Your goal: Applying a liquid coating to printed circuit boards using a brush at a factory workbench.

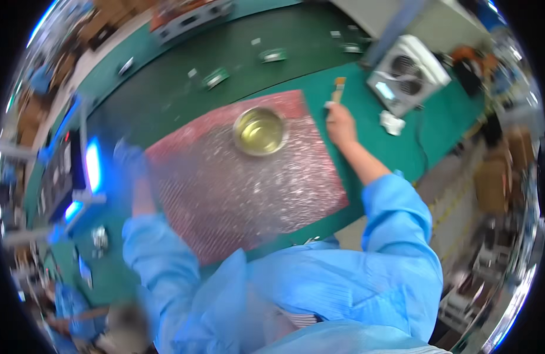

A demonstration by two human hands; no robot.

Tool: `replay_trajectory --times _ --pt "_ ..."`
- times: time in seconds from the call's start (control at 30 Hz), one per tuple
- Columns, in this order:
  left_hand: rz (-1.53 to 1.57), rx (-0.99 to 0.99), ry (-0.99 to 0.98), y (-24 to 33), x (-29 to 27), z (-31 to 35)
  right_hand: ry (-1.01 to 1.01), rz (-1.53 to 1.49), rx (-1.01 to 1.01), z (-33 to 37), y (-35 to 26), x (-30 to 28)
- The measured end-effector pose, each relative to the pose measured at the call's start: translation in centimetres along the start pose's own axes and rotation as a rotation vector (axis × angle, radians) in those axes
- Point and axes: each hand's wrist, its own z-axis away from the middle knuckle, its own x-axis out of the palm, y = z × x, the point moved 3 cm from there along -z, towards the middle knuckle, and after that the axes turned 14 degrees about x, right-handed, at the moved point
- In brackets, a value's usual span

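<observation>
The right hand [341, 125] is closed around the handle of a small brush [338, 89]. The brush has a pale wooden handle and points away from the person, out over the green table [367, 112]. It sits just past the right edge of the pink bubble sheet [243, 183]. The brush looks light and stiff, so it should be easy to hold by the handle. The hairy end is probably soft and may be wet, so the handle is the best place for fingers

The left hand [129, 158] is at the left edge of the pink bubble sheet. It is blurry, so I cannot tell if it is open or holding the edge. The sheet looks soft, thin and bendy, and it could slide on the table

A round metal bowl [260, 130] stands on the far part of the sheet, between the two hands. It has yellowish liquid in it. It could spill if the sheet gets pulled, so I think the bowl should be lifted by its rim with care

A small white fan box [407, 74] stands on the table, off to the right past the brush
</observation>
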Motion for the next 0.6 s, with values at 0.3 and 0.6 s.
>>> replay_trajectory --times 0.3,0.6 --pt "0.536 -0.11 -0.275 10.8 6.0 -8.3 -0.056 0.037 0.039 0.2 -1.1 0.1" --pt "0.286 -0.134 -0.533 18.6 9.1 -12.7 -0.072 0.045 0.024 0.2 -0.9 0.2"
